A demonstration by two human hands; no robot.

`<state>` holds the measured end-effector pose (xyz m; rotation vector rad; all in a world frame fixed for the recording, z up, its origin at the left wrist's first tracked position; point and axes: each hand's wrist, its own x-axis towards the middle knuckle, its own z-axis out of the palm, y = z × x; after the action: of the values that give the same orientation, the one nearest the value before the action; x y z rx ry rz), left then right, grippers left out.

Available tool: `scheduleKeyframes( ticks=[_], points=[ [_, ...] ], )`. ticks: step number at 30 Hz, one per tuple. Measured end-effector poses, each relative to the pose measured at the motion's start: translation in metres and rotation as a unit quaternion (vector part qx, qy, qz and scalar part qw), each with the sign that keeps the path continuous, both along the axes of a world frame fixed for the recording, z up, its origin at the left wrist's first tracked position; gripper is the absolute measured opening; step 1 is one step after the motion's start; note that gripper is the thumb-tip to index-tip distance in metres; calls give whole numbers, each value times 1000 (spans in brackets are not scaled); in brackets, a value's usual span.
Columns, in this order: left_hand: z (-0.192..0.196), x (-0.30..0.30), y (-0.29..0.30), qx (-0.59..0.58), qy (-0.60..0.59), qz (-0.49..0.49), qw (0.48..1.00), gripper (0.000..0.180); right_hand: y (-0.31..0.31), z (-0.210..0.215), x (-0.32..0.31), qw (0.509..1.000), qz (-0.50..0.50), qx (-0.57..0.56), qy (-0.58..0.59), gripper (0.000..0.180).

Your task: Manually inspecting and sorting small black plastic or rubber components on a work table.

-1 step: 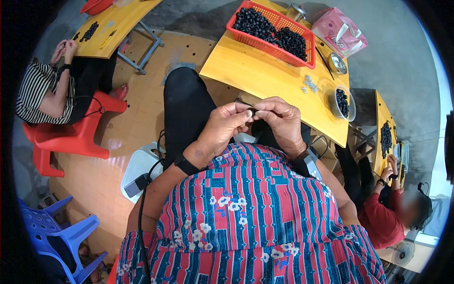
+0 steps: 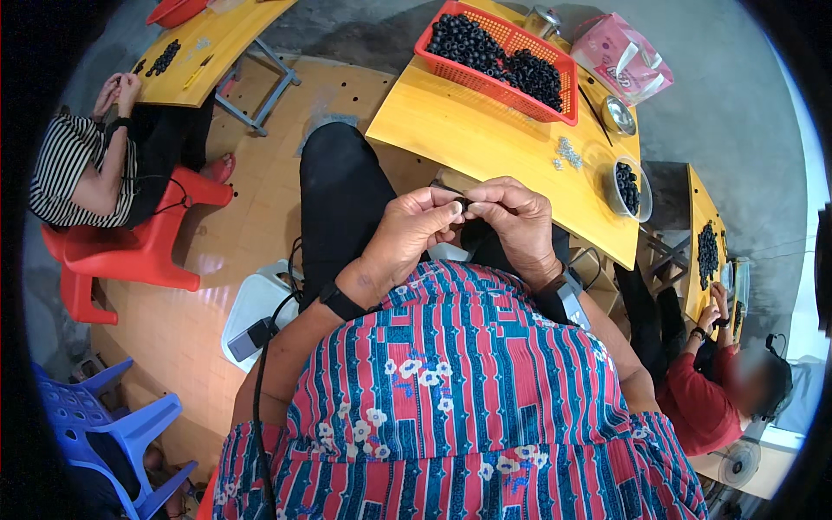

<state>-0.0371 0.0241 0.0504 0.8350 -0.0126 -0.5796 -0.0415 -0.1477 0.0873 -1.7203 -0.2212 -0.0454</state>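
Note:
In front of my lap, both hands meet fingertip to fingertip around a small black round part (image 2: 464, 205). My left hand (image 2: 413, 227) pinches it between thumb and fingers. From the other side, the thumb and index finger of my right hand (image 2: 517, 221) close on the same part. A thin dark edge (image 2: 445, 187) shows above the left fingertips; what it belongs to I cannot make out. Most of the held part is hidden by the fingers. Just beyond my hands lies the yellow table (image 2: 485, 143), with a little pile of small silvery pieces (image 2: 568, 153).
An orange-red basket (image 2: 498, 82) of black round parts stands at the table's far side. Right of the silvery pieces are a clear tub (image 2: 627, 189) of black parts, a metal bowl (image 2: 618, 116) and a pink bag (image 2: 622, 59). Two people work at tables left and right.

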Motion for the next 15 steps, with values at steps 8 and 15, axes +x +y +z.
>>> scheduleKeyframes(
  ticks=[8,15],
  points=[
    [3,-1,0,44,-5,-1,999,13,-4,-1,1,1000,2,-12,3,20],
    [0,-2,0,23,2,-4,1000,14,-3,-2,0,1000,5,8,10,20]
  ],
)
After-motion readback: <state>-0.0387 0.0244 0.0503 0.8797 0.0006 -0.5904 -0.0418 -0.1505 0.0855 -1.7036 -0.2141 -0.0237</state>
